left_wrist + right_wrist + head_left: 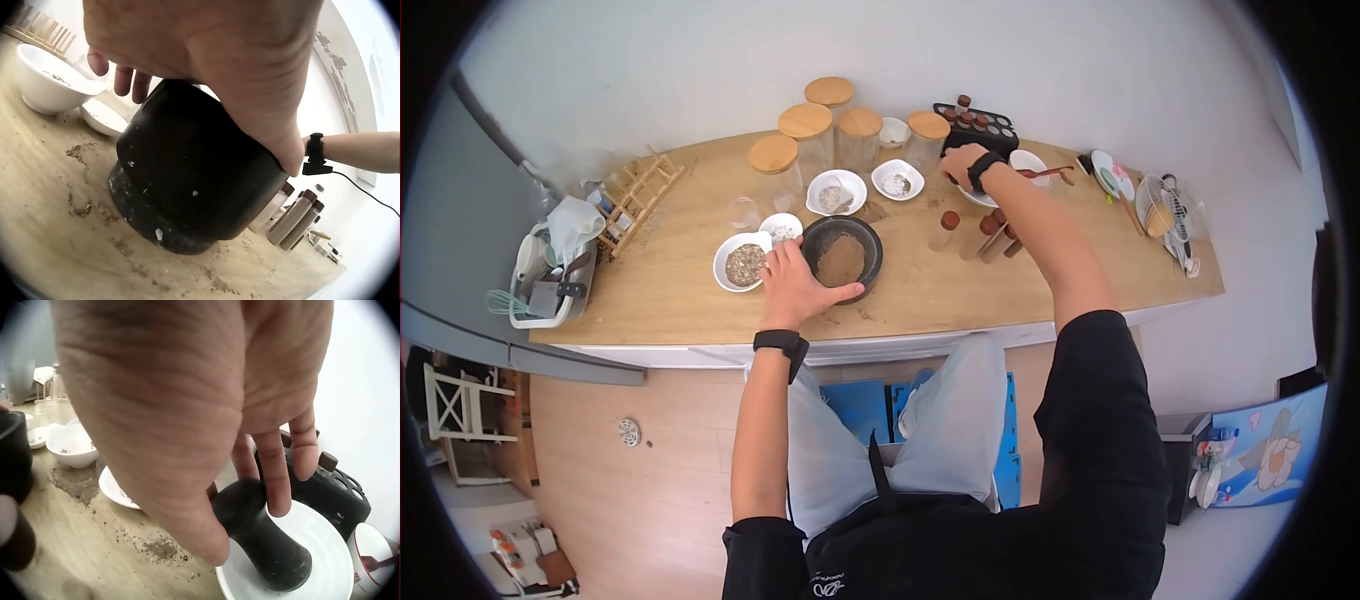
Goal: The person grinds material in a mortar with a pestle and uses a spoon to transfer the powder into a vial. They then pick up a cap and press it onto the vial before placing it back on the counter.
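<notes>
A black mortar with brown powder in it stands near the front of the wooden table. My left hand grips its rim, thumb over the near side and fingers at the left. The mortar's dark outer wall has white specks in the left wrist view. To the right, my right hand holds a black pestle by its upper end, between thumb and fingers. The pestle leans in a white dish. From the head camera, that hand hides the pestle.
White bowls of ingredients, including a bowl of seeds, sit around the mortar. Lidded glass jars line the back. Several capped tubes stand right of the mortar, with a black spice rack behind. Loose powder dusts the table.
</notes>
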Tool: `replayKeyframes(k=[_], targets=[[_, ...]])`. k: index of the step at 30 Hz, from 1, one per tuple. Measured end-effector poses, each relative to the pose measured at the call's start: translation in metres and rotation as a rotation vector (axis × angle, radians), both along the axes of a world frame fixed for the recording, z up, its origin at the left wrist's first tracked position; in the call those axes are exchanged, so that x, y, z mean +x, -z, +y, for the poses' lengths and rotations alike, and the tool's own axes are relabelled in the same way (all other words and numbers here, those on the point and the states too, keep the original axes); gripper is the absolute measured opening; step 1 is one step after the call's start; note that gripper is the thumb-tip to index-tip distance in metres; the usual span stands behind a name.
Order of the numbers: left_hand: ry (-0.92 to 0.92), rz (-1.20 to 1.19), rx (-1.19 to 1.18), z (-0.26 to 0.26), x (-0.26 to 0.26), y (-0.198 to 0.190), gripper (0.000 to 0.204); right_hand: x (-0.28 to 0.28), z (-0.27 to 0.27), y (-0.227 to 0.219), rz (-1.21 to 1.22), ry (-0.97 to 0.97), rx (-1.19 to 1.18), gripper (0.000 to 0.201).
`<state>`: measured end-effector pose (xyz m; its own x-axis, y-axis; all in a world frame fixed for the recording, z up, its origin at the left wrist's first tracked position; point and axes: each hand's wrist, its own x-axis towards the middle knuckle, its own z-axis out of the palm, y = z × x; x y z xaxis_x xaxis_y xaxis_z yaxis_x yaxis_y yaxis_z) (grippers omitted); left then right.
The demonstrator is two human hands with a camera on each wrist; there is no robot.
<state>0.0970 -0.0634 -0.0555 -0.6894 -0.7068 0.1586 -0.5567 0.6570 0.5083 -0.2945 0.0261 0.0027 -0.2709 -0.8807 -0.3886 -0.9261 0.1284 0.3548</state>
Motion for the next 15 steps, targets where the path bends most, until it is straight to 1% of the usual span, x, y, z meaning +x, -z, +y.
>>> replayKeyframes(k=[1, 2, 3, 4, 6, 7, 8, 9, 10, 11, 13, 14, 15], targets=[[0.017, 0.05, 0.01, 0.0, 0.0, 0.006, 0.118, 0.0, 0.002, 0.004, -0.026, 0.023, -0.059, 0.029], [0.032, 0.099, 0.023, 0.0, -0.001, 0.005, 0.119, -0.007, 0.0, 0.008, -0.085, 0.061, -0.037, 0.029], [0.041, 0.142, 0.031, 0.001, 0.0, 0.006, 0.12, -0.017, 0.001, 0.01, -0.131, 0.073, -0.033, 0.031], [0.027, 0.135, 0.033, 0.002, 0.002, 0.009, 0.12, -0.024, 0.004, 0.011, -0.178, 0.087, -0.026, 0.034], [0.101, 0.311, 0.089, 0.002, 0.001, 0.017, 0.121, -0.033, 0.015, 0.003, -0.174, 0.15, -0.161, 0.04], [0.101, 0.311, 0.09, 0.003, 0.001, 0.023, 0.121, -0.04, 0.02, 0.001, -0.191, 0.272, -0.203, 0.042], [0.071, 0.39, 0.113, 0.007, 0.0, 0.029, 0.12, -0.05, 0.023, -0.001, -0.185, 0.269, -0.2, 0.042], [0.038, 0.463, 0.139, 0.011, 0.001, 0.035, 0.12, -0.055, 0.025, 0.001, -0.192, 0.353, -0.199, 0.04], [0.032, 0.464, 0.142, 0.012, 0.001, 0.037, 0.12, -0.063, 0.027, 0.005, -0.197, 0.435, -0.202, 0.038], [0.024, 0.468, 0.151, 0.013, 0.001, 0.038, 0.121, -0.067, 0.032, 0.012, -0.151, 0.425, -0.221, 0.034], [0.007, 0.477, 0.152, 0.012, 0.001, 0.036, 0.122, -0.078, 0.04, 0.019, -0.167, 0.364, -0.306, 0.031], [0.009, 0.436, 0.112, 0.011, 0.001, 0.034, 0.12, -0.081, 0.041, 0.017, -0.179, 0.343, -0.344, 0.03], [0.012, 0.386, 0.073, 0.012, 0.004, 0.032, 0.119, -0.086, 0.045, 0.013, -0.202, 0.37, -0.329, 0.028]])
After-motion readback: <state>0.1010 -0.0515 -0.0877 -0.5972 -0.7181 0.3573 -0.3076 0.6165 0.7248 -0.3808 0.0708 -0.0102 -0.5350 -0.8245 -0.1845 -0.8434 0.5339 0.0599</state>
